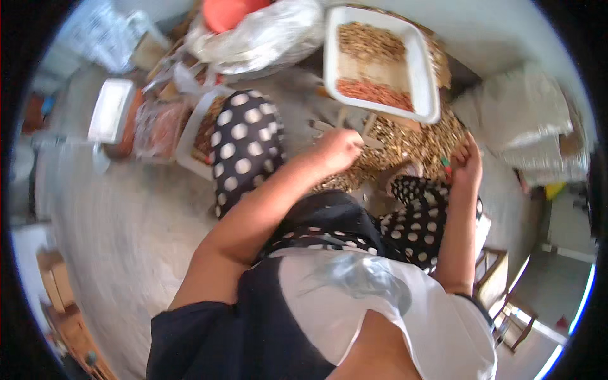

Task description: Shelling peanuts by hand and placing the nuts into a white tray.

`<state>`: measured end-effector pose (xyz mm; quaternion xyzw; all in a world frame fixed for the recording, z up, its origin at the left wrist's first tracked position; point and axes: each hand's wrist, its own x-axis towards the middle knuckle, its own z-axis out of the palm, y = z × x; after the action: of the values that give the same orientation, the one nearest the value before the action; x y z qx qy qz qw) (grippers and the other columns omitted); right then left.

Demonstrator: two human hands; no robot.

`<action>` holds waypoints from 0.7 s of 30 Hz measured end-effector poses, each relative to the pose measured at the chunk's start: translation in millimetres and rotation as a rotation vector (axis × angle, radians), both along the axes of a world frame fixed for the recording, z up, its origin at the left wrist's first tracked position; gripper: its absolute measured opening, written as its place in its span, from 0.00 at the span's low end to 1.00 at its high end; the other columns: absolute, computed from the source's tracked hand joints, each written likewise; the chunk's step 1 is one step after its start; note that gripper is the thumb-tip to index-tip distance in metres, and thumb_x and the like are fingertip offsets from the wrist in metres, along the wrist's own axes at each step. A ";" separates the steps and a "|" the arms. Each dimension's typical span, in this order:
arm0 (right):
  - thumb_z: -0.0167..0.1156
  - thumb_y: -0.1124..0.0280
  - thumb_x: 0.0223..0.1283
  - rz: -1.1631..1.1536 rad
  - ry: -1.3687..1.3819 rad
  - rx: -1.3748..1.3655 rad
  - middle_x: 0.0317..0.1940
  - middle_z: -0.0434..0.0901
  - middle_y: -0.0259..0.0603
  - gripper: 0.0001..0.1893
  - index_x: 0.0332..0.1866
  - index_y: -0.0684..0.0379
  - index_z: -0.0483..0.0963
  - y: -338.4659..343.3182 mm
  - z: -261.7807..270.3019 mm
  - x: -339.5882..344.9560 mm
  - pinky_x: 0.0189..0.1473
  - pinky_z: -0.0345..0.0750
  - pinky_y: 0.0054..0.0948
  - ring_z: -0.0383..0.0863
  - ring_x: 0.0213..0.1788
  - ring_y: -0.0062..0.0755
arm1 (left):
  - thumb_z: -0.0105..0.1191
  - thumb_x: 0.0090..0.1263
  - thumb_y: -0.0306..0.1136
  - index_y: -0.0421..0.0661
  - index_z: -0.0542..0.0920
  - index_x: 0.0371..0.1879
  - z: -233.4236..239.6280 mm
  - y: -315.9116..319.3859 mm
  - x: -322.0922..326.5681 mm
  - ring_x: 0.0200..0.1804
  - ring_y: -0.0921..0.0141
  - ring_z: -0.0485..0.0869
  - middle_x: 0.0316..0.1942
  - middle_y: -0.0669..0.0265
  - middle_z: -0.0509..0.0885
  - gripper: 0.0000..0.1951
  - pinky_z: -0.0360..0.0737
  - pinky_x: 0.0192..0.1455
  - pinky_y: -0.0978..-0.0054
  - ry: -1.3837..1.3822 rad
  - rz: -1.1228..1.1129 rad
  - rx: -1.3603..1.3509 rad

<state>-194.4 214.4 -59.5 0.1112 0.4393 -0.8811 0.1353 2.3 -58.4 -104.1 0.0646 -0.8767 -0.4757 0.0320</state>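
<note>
My left hand [339, 149] is curled into a loose fist in front of my left knee, above a heap of tan shells or husks [408, 137] on the floor. Blur hides whether anything is between its fingers. Off to the right, my right hand [466, 161] is raised over the heap's right edge, with bent fingers and one fingertip pointing up. Whether it pinches something small is not clear. Beyond both hands stands a white plastic tray [431, 90]. Tan unshelled pods [373, 42] fill its far end, and reddish kernels [375, 92] lie along its near end.
Left of my knee is another pale tray [190, 156] with brown-red contents. Near it are a clear plastic bag [159, 128] and a white box [112, 111]. A large whitish sack [266, 40] and red basin [230, 12] stand behind. Pale stacked packages [527, 114] line the right.
</note>
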 end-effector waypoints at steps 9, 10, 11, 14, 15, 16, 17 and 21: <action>0.55 0.76 0.60 0.132 0.222 -0.389 0.26 0.68 0.33 0.07 0.41 0.67 0.70 -23.8 40.7 -60.8 0.19 0.59 0.17 0.61 0.21 0.18 | 0.50 0.59 0.25 0.37 0.80 0.36 46.7 -76.1 -114.5 0.33 0.72 0.82 0.29 0.61 0.84 0.09 0.77 0.39 0.76 0.108 0.169 -0.157; 0.55 0.76 0.60 0.098 0.235 -0.373 0.25 0.69 0.33 0.07 0.41 0.67 0.70 -23.7 36.4 -69.3 0.20 0.60 0.18 0.61 0.21 0.18 | 0.51 0.58 0.25 0.38 0.80 0.35 46.1 -76.2 -128.6 0.31 0.72 0.82 0.28 0.61 0.84 0.08 0.77 0.38 0.75 0.117 0.179 -0.177; 0.55 0.76 0.60 0.085 0.227 -0.378 0.25 0.69 0.33 0.07 0.41 0.67 0.70 -21.1 29.1 -78.6 0.20 0.60 0.18 0.61 0.21 0.18 | 0.51 0.58 0.25 0.38 0.80 0.35 44.5 -75.9 -142.5 0.31 0.72 0.82 0.28 0.61 0.84 0.08 0.77 0.38 0.75 0.108 0.168 -0.184; 0.55 0.77 0.59 0.001 0.157 -0.415 0.26 0.69 0.35 0.08 0.42 0.68 0.69 -16.8 11.2 -93.7 0.23 0.63 0.17 0.63 0.23 0.19 | 0.53 0.57 0.26 0.43 0.82 0.32 27.8 -76.4 -178.4 0.30 0.70 0.81 0.27 0.61 0.83 0.06 0.76 0.37 0.72 0.069 0.088 -0.319; 0.55 0.77 0.59 -0.003 0.149 -0.421 0.26 0.69 0.35 0.08 0.42 0.68 0.69 -21.8 15.2 -95.5 0.23 0.63 0.17 0.63 0.23 0.19 | 0.53 0.57 0.26 0.43 0.82 0.32 17.5 -80.3 -189.4 0.30 0.70 0.81 0.27 0.61 0.83 0.06 0.76 0.37 0.72 0.060 0.084 -0.326; 0.55 0.77 0.59 -0.006 0.187 -0.436 0.26 0.69 0.35 0.08 0.42 0.68 0.69 -22.4 21.3 -95.7 0.23 0.63 0.17 0.63 0.23 0.19 | 0.53 0.56 0.26 0.44 0.82 0.32 7.8 -81.5 -198.8 0.30 0.69 0.81 0.27 0.60 0.83 0.06 0.76 0.37 0.72 0.020 0.086 -0.369; 0.54 0.77 0.59 -0.008 0.226 -0.449 0.26 0.69 0.35 0.08 0.42 0.68 0.69 -21.9 26.2 -98.5 0.23 0.63 0.17 0.63 0.23 0.19 | 0.54 0.55 0.25 0.45 0.82 0.32 -1.6 -82.9 -207.9 0.31 0.67 0.82 0.27 0.60 0.83 0.07 0.77 0.37 0.71 -0.020 0.088 -0.412; 0.53 0.77 0.60 -0.049 0.234 -0.446 0.26 0.68 0.34 0.07 0.42 0.68 0.69 -7.5 27.0 -109.7 0.23 0.62 0.17 0.62 0.22 0.18 | 0.55 0.54 0.24 0.46 0.82 0.32 -35.4 -91.7 -230.8 0.33 0.64 0.82 0.28 0.58 0.82 0.07 0.77 0.38 0.69 0.043 -0.022 -0.506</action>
<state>-304.0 206.9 -32.5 -0.0134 0.2438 -0.9661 0.0835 -228.4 -150.1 -139.5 0.0349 -0.9675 -0.2428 0.0606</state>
